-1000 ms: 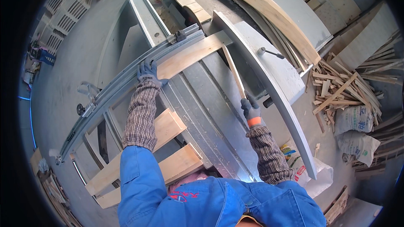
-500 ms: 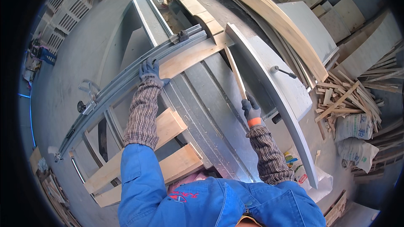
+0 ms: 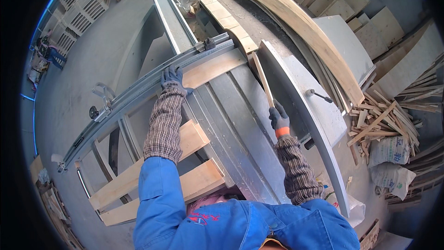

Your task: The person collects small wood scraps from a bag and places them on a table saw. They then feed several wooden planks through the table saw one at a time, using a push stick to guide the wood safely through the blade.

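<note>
A flat wooden board (image 3: 213,68) lies across the grooved metal saw table (image 3: 226,106), along a long metal fence (image 3: 138,83). My left hand (image 3: 175,80), in a grey glove, grips the board's left end, fingers over the fence and thumb by the near edge. In my gloved right hand (image 3: 279,116) is a thin wooden stick (image 3: 263,78), its far tip near the board's right end. There a curved guard of joined wooden pieces (image 3: 230,22) hides the blade area. A small brown edge beside the tip is too hidden to name.
Two wooden boards (image 3: 189,143) rest across the frame at my left. A long pale rip fence (image 3: 307,111) curves along the right, with a black-handled lever (image 3: 319,95). Stacked curved wood strips (image 3: 314,32), a pile of offcuts (image 3: 379,115) and white sacks (image 3: 391,150) lie beyond.
The board's right end reached past the guard toward the rip fence before; now it stops near the guard. The whole view has shifted slightly. Both hands keep their holds.
</note>
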### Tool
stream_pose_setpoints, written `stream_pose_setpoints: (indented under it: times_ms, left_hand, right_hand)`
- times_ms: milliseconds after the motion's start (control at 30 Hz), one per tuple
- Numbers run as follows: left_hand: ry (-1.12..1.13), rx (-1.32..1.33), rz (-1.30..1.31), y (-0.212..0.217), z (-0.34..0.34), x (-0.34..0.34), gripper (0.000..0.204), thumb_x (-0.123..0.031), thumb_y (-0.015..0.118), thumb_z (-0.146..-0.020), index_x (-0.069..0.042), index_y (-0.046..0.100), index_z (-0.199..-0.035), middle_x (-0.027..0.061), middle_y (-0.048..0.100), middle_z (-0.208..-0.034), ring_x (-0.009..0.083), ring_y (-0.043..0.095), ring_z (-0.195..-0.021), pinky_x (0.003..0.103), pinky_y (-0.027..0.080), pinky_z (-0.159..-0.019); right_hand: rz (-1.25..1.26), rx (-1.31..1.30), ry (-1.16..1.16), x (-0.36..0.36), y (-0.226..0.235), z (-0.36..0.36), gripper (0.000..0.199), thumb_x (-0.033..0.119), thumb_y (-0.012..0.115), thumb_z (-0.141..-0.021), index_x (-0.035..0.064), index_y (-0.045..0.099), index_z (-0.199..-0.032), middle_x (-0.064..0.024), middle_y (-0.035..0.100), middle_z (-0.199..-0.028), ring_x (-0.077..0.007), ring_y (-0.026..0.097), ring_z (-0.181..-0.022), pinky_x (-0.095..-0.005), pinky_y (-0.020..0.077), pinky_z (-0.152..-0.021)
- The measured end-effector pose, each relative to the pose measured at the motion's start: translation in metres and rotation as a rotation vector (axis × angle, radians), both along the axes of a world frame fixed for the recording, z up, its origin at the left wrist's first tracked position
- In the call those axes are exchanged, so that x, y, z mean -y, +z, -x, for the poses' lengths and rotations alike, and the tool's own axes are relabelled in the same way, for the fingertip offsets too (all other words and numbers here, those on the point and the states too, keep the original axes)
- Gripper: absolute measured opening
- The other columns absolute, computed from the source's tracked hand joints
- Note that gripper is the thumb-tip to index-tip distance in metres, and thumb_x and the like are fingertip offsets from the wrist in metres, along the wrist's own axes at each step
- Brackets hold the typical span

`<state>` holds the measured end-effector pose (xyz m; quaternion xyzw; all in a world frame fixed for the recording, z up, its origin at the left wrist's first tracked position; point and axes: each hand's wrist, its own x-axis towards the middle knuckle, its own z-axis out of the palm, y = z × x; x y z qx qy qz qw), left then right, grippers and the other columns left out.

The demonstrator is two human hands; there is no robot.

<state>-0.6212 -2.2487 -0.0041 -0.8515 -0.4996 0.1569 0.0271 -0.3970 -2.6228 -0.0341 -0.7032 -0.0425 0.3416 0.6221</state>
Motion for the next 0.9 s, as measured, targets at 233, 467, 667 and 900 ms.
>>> stream_pose_setpoints:
  times_ms: [233,467,667,900]
  left_hand:
    - [0.025,-0.071,0.071,0.028,-0.006,0.030,0.116,-0.072,0.071,-0.070,-0.019,0.022,-0.161,0.0099,0.012,-0.165,0.0309,0.008,-0.154,0.046,0.006,-0.126]
    - [0.024,-0.076,-0.022,0.009,0.002,0.062,0.123,-0.076,0.074,-0.062,-0.021,0.025,-0.160,0.0087,0.015,-0.165,0.0309,0.011,-0.154,0.045,0.011,-0.126]
    - [0.090,0.121,-0.009,0.009,0.030,0.121,0.118,-0.070,0.075,-0.068,-0.020,0.021,-0.161,0.0071,0.014,-0.165,0.0299,0.010,-0.154,0.045,0.010,-0.126]
    - [0.489,0.574,-0.101,-0.078,0.122,0.156,0.108,-0.059,0.087,-0.064,-0.013,0.040,-0.149,0.0209,0.040,-0.148,0.0370,0.045,-0.135,0.043,0.039,-0.115]
  right_hand:
    - [0.053,-0.061,-0.017,0.079,0.012,0.037,0.051,0.024,0.069,-0.093,0.0138,0.059,-0.142,0.0003,0.063,-0.090,-0.0067,0.052,-0.072,-0.0233,0.0422,-0.060]
    - [-0.002,0.058,-0.020,0.135,-0.009,0.053,0.052,0.025,0.070,-0.093,0.0166,0.059,-0.143,0.0034,0.059,-0.082,-0.0047,0.047,-0.061,-0.0208,0.0332,-0.050]
    - [0.010,0.089,-0.013,0.180,-0.016,0.065,0.050,0.025,0.070,-0.094,0.0164,0.059,-0.142,0.0042,0.058,-0.082,-0.0038,0.045,-0.062,-0.0198,0.0342,-0.053]
    - [-0.022,0.139,0.045,0.220,-0.029,0.065,0.051,0.021,0.067,-0.095,0.0100,0.057,-0.143,-0.0018,0.057,-0.104,-0.0100,0.048,-0.088,-0.0245,0.0379,-0.073]
